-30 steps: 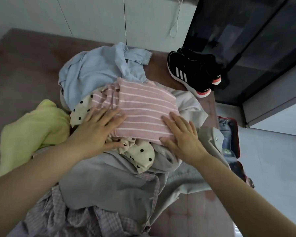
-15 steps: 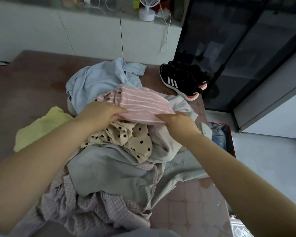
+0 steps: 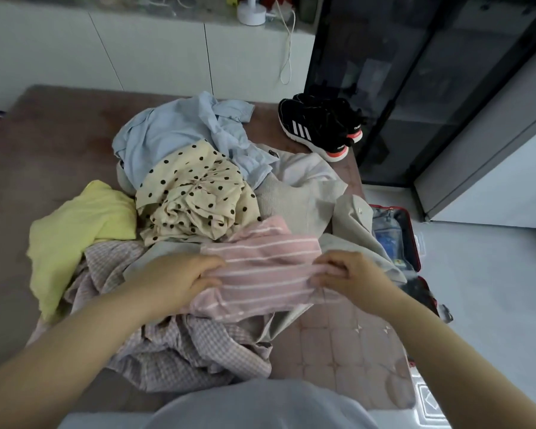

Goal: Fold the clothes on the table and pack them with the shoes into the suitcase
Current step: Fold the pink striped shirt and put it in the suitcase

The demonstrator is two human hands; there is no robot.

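dim, flat, cool indoor light; the floor (image 3: 492,289) at right is brightest. only soft shadows lie in the folds of the clothes (image 3: 195,193). the dark cabinet (image 3: 415,88) glass carries faint reflections. wide-angle bending curves the edges; forearms (image 3: 59,351) at the bottom look soft

A small white fan (image 3: 252,12) is standing on the countertop (image 3: 106,6) at the top centre of the frame. A white cord (image 3: 288,48) just right of it is hanging down in a loop over the white cabinet doors (image 3: 155,54) below. Blurred clutter is lying along the countertop toward the upper left. A tall dark glass-fronted cabinet (image 3: 415,82) is filling the upper right, and a pale grey floor (image 3: 492,289) is showing at the right edge, below a grey panel (image 3: 489,144).
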